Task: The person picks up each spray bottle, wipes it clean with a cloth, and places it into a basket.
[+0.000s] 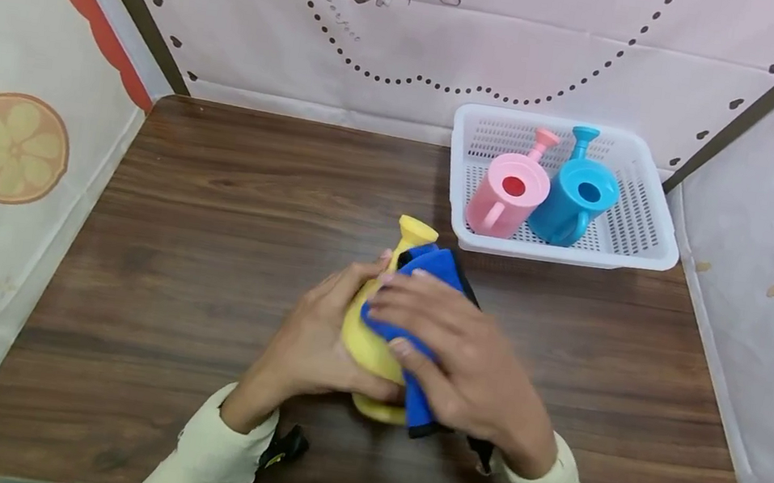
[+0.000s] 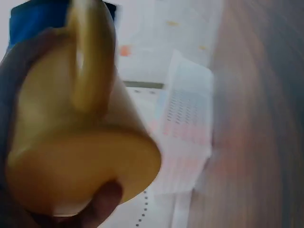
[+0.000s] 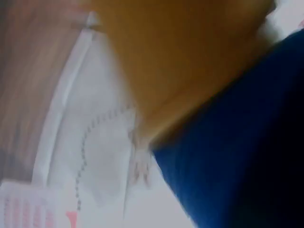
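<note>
A yellow toy watering can (image 1: pixel 367 347) is in my left hand (image 1: pixel 319 339), which grips it round its body from the left. In the left wrist view the can's flat bottom and looped handle (image 2: pixel 92 61) face the camera, and a fingertip lies on the bottom. My right hand (image 1: pixel 449 352) holds a blue cloth (image 1: pixel 436 268) with dark edging against the can's top and right side. The fingers lie over the cloth, which hides the can's opening. The flared spout (image 1: pixel 417 232) points away from me. In the blurred right wrist view the cloth (image 3: pixel 218 142) covers part of the can.
A white perforated basket (image 1: pixel 637 262) stands at the back right of the wooden table (image 1: pixel 212 235). Inside it are a pink watering can (image 1: pixel 508 196) and a blue watering can (image 1: pixel 574 205). Printed cloth walls (image 1: pixel 412 49) enclose the back and sides. A small black object (image 1: pixel 285 447) lies by my left wrist.
</note>
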A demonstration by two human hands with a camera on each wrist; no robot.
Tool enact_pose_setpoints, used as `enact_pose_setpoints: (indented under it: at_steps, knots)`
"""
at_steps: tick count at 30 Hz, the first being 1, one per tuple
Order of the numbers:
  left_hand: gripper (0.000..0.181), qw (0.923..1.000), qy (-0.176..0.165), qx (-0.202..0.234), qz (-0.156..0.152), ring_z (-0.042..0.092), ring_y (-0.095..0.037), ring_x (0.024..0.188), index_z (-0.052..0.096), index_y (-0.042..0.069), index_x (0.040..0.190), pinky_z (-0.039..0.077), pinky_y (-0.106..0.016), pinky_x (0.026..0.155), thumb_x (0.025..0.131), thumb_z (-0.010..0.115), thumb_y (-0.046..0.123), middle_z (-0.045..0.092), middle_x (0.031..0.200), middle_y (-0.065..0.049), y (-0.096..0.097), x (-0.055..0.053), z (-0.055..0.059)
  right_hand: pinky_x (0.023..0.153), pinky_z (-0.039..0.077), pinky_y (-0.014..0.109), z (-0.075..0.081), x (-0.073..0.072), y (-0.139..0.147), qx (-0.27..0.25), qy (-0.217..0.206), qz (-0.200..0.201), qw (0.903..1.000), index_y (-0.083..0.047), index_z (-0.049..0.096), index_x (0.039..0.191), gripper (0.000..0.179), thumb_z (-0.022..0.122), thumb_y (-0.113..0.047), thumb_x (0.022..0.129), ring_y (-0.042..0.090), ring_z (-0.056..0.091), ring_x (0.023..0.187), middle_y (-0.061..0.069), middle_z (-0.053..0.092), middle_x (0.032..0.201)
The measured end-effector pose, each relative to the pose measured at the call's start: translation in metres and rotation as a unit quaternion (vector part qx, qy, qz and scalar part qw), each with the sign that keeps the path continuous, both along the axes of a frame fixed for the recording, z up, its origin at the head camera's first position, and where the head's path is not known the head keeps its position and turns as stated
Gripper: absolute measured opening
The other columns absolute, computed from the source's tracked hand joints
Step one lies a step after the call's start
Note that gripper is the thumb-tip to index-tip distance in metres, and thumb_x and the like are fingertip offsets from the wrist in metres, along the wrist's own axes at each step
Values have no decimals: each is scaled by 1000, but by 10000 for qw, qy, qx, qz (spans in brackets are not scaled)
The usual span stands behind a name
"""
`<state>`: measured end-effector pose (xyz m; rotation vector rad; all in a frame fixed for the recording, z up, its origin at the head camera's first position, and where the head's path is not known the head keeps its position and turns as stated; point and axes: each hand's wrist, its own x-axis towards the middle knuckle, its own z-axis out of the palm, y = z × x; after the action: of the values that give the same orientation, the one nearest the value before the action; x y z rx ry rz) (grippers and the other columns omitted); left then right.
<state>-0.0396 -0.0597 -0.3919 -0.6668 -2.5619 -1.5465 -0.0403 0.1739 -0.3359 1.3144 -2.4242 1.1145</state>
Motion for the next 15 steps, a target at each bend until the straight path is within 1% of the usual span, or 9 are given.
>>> enact_pose_setpoints:
  at_steps: [2, 3, 5, 8, 9, 10, 13, 14, 15]
  knots:
    - [127, 9970, 373, -567, 364, 70, -28, 134, 52, 16, 166, 61, -51, 110, 56, 111, 41, 64, 164, -7, 3, -1, -1, 137, 40, 44, -3, 2, -7, 437, 669, 42, 9968, -10, 77, 142, 34, 63, -23, 114, 25, 63, 151, 5, 76, 150]
    - [123, 9945, 540, -724, 524, 71, -30, 132, 52, 14, 166, 61, -53, 109, 59, 108, 37, 65, 162, -9, 3, -1, -2, 136, 41, 45, -6, 3, -11, 544, 983, 55, 9937, -9, 78, 139, 33, 61, -25, 115, 24, 65, 149, 5, 77, 147]
    - [114, 9910, 784, -731, 803, 72, -34, 124, 54, 10, 165, 62, -55, 103, 64, 105, 30, 69, 156, -14, 3, -3, -5, 133, 45, 46, -12, 6, -16, 686, 1602, 64, 9847, -7, 79, 137, 36, 57, -27, 117, 24, 67, 146, 6, 78, 145]
    - [106, 9856, 995, -681, 1185, 72, -35, 114, 57, 10, 163, 61, -55, 95, 68, 100, 22, 73, 147, -17, 2, -5, -7, 130, 48, 46, -18, 6, -17, 771, 2195, 222, 9723, -6, 78, 138, 39, 53, -28, 118, 24, 69, 145, 8, 79, 145]
    - [108, 9846, 1032, -709, 1221, 72, -35, 113, 56, 10, 163, 62, -54, 94, 66, 101, 24, 74, 143, -17, 1, -4, -7, 129, 49, 47, -19, 4, -17, 768, 2258, 284, 9707, -5, 78, 139, 38, 53, -27, 118, 25, 69, 144, 8, 79, 145]
    - [113, 9841, 1080, -766, 1180, 72, -34, 111, 56, 11, 164, 62, -53, 92, 63, 104, 28, 76, 139, -16, 1, -4, -7, 129, 49, 46, -19, 1, -15, 750, 2223, 290, 9716, -5, 77, 139, 38, 53, -26, 118, 25, 70, 144, 8, 79, 145]
    - [123, 9821, 1225, -1023, 998, 70, -28, 103, 57, 13, 163, 62, -45, 84, 55, 108, 40, 78, 127, -12, 3, 1, -7, 133, 45, 43, -16, -8, -9, 559, 1745, 111, 9830, -6, 78, 138, 39, 53, -29, 119, 25, 69, 145, 7, 79, 144]
    - [127, 9807, 1305, -1084, 974, 69, -27, 100, 58, 13, 163, 61, -43, 82, 51, 110, 44, 78, 124, -11, 3, 2, -6, 134, 44, 42, -15, -9, -8, 516, 1673, 65, 9845, -6, 78, 139, 40, 52, -30, 120, 26, 68, 146, 7, 78, 145]
    - [129, 9784, 1398, -1130, 1016, 69, -27, 99, 58, 13, 163, 61, -42, 80, 49, 109, 45, 78, 121, -11, 3, 3, -6, 134, 44, 43, -16, -10, -7, 493, 1677, 57, 9846, -6, 77, 139, 40, 51, -30, 120, 27, 68, 146, 7, 78, 146]
